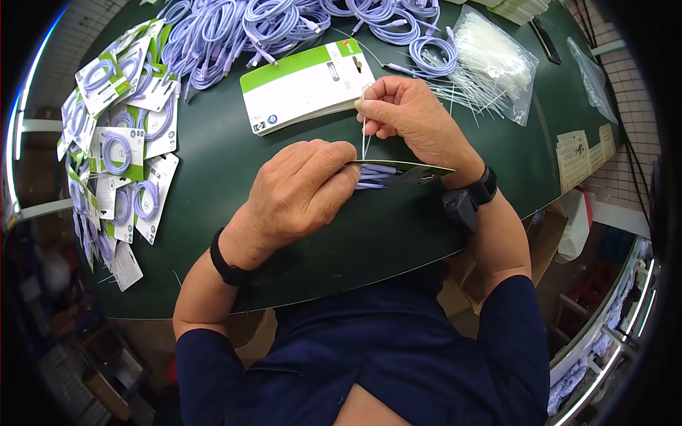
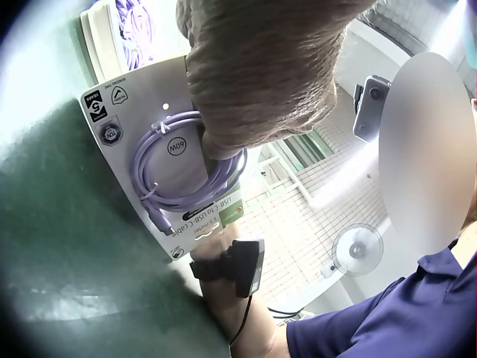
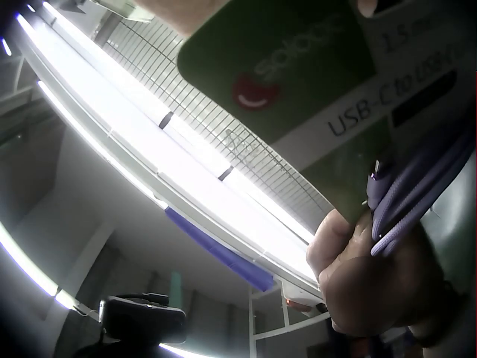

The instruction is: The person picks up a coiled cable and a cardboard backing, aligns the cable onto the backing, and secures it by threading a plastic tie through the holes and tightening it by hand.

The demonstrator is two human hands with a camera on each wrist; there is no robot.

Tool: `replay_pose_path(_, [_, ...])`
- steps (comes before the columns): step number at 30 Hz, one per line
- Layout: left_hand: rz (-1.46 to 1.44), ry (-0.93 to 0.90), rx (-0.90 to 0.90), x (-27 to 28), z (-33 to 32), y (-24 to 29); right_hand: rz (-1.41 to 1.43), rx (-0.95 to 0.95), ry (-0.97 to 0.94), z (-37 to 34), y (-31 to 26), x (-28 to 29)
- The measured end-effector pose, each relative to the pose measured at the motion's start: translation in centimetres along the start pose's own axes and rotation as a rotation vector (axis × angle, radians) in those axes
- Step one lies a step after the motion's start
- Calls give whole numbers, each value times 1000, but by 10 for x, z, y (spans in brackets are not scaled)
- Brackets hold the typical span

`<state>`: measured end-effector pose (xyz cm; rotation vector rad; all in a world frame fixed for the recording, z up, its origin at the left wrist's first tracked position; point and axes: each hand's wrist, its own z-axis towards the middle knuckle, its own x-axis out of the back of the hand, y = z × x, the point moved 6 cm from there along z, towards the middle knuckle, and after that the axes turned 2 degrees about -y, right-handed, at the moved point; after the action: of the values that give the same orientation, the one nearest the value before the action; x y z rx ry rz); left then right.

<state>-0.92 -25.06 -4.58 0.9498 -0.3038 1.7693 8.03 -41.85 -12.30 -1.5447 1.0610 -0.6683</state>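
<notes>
Fastening a lilac USB-C cable [image 2: 179,203] to its retail card [image 2: 176,168] looks to be the step in hand. Cable and card are held up over the near side of the bench, card nearly edge-on from above.

Cable: round, smooth-sleeved, wound in a loose ring; white bindings show at 2 spots. Card: stiff, flat, rounded corners, white and green print, "60W" inside the ring.

Left hand [image 1: 295,184]: gripping the card's end, thumb and fingers closed over it. Right hand [image 1: 408,113]: pinching a white cable tie [image 1: 365,138], thin and springy, pulled upright from the card. My reading: the next move calls for drawing that tie snug without bending the card.

Further out: a neat stack of blank-of-cable cards [image 1: 309,85] just beyond the hands; a heap of coiled cables [image 1: 220,32] behind; a crinkled clear bag of ties [image 1: 494,57] to the right, loose strands spilling beside it. Far left, loaded cards [image 1: 117,149] overlap untidily on the dark green, matte-looking tabletop [image 1: 213,142].
</notes>
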Motion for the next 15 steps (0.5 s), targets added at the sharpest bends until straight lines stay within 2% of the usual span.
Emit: replay_pose_path(15, [-1,7,-3,0,1,0,-105,26,56,-3,-3,6])
